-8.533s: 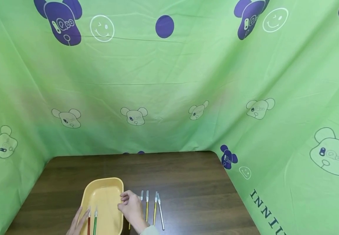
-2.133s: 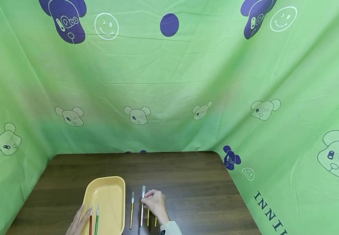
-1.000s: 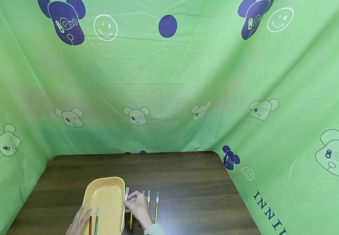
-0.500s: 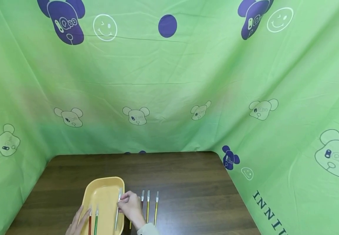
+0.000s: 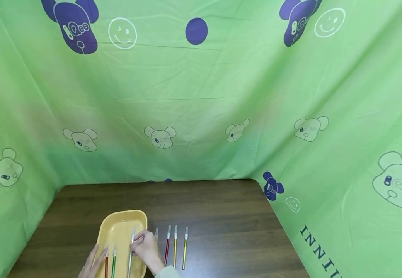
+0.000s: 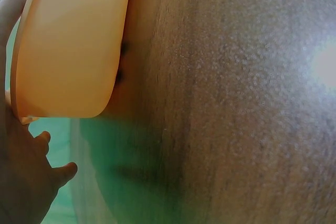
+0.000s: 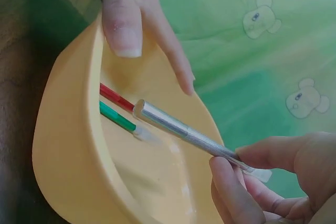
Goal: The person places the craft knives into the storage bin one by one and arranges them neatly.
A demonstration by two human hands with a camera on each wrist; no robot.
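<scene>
My right hand point(image 5: 147, 249) pinches a silver craft knife point(image 5: 130, 255) with a clear cap, over the right part of the yellow tray point(image 5: 126, 212). In the right wrist view its knurled silver handle points away from my fingers, and my fingertips hold it near the capped end. My left hand point(image 5: 90, 265) rests on the tray's left rim with thumb and forefinger fairly straight, as the right wrist view also shows. Inside the tray lie a red craft knife point(image 5: 106, 265) and a green craft knife point(image 5: 114, 262), side by side, both capped.
Right of the tray, capped craft knives lie on the dark wooden table point(image 5: 222, 224): a red one point(image 5: 167, 247), a gold one point(image 5: 175, 249) and another gold one point(image 5: 185, 251). A further cap point(image 5: 156, 232) shows behind my right hand. Green patterned cloth point(image 5: 201, 96) surrounds the table.
My right hand has carried the silver craft knife leftward from among those on the table, across the tray's right rim and in over the tray. My left hand stays in place.
</scene>
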